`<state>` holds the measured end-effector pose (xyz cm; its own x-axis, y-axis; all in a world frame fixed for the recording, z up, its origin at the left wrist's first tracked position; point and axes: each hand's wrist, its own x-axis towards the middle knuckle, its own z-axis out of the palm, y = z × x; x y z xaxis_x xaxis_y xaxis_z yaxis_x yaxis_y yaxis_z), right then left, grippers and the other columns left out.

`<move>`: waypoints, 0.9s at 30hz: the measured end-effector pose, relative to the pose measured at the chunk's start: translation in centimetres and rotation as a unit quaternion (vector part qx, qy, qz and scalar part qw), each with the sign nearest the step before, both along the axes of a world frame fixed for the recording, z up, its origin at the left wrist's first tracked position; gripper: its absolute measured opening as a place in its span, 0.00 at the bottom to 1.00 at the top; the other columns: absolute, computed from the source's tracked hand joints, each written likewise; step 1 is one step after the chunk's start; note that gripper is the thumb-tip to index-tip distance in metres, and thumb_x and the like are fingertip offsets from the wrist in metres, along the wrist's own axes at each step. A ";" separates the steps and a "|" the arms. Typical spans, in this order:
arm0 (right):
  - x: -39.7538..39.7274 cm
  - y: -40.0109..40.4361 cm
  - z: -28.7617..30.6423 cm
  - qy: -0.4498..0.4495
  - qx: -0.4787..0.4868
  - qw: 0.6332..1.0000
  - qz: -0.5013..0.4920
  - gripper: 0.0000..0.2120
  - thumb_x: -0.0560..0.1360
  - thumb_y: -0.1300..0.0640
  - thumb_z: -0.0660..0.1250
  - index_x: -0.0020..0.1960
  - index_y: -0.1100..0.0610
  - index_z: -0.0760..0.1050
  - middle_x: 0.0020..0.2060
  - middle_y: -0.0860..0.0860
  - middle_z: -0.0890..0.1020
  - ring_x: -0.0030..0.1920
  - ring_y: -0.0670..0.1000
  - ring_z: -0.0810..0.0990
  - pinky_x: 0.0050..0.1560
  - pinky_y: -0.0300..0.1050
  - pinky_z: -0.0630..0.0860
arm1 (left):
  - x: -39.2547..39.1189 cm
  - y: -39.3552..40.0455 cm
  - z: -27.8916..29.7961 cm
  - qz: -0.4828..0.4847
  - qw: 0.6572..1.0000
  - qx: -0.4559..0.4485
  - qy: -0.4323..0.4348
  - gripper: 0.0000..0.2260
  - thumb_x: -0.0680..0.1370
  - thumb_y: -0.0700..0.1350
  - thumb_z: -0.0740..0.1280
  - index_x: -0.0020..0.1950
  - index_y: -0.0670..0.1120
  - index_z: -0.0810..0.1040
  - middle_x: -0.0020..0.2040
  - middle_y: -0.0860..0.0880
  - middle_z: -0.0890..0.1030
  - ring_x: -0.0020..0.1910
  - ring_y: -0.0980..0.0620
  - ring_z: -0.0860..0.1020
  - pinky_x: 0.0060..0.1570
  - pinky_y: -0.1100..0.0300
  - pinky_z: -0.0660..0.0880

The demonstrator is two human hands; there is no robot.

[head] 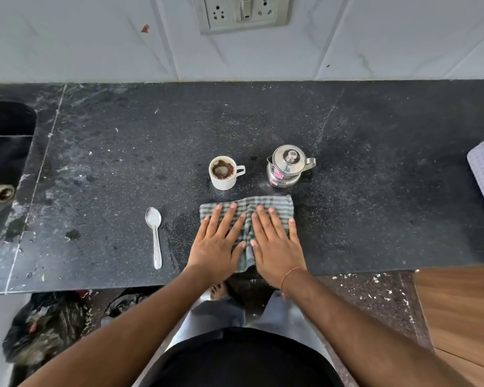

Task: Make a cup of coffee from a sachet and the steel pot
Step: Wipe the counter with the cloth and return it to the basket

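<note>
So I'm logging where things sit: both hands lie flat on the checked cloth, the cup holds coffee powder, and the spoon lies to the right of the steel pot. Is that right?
Not quite. The head view shows the spoon lying to the left, beyond the cup, not right of the steel pot. The rest holds: the left hand and right hand lie flat on the checked cloth, and the cup holds coffee powder.

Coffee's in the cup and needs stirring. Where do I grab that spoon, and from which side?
Take the spoon by its handle end, nearest the counter edge, coming from the near side with the left hand, which lies closer. The spoon lies flat with its bowl pointing away toward the wall, so pinching the slim handle low keeps fingers off the bowl. Judging by its pose, lift the handle tip first.
</note>
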<state>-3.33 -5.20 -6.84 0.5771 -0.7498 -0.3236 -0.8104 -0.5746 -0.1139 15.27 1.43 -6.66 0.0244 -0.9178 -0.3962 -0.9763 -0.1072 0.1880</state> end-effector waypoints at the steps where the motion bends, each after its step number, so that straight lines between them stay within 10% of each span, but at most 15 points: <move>1: -0.2 0.9 0.0 -0.008 0.005 1.000 0.020 0.33 0.87 0.42 0.42 0.87 0.52 0.38 0.86 0.48 0.36 0.85 0.53 0.33 0.84 0.68 0.44 | -0.2 1.4 -0.2 0.008 1.000 0.002 -0.001 0.32 0.87 0.64 0.39 0.87 0.56 0.31 0.85 0.51 0.26 0.84 0.43 0.25 0.86 0.41 0.38; 7: -6.8 4.3 0.3 -0.013 -0.002 0.998 0.054 0.32 0.88 0.41 0.47 0.88 0.51 0.43 0.87 0.46 0.39 0.86 0.50 0.38 0.84 0.67 0.49 | -4.9 6.3 -1.5 0.014 1.000 -0.012 0.001 0.35 0.86 0.64 0.51 0.90 0.51 0.48 0.90 0.45 0.40 0.88 0.35 0.39 0.83 0.36 0.44; 14: -15.8 -0.5 0.5 0.017 -0.013 1.000 -0.010 0.33 0.87 0.42 0.50 0.88 0.51 0.47 0.87 0.46 0.44 0.87 0.50 0.44 0.82 0.70 0.53 | -11.9 -2.5 0.3 -0.059 0.998 -0.007 0.024 0.32 0.88 0.64 0.43 0.88 0.56 0.34 0.86 0.50 0.26 0.83 0.41 0.24 0.84 0.38 0.34; 27: -11.7 -4.5 -0.4 -0.052 0.005 0.997 0.050 0.33 0.86 0.43 0.47 0.88 0.52 0.45 0.87 0.47 0.42 0.87 0.53 0.41 0.83 0.70 0.48 | -11.8 -2.8 -0.6 0.019 0.999 -0.025 -0.026 0.32 0.87 0.64 0.45 0.90 0.55 0.47 0.89 0.51 0.38 0.88 0.41 0.35 0.86 0.39 0.44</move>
<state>-15.07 -9.66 -7.26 0.6791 -0.6845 -0.2652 -0.7332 -0.6497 -0.2006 3.51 -1.32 -7.30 0.0785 -0.9346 -0.3468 -0.9805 -0.1353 0.1427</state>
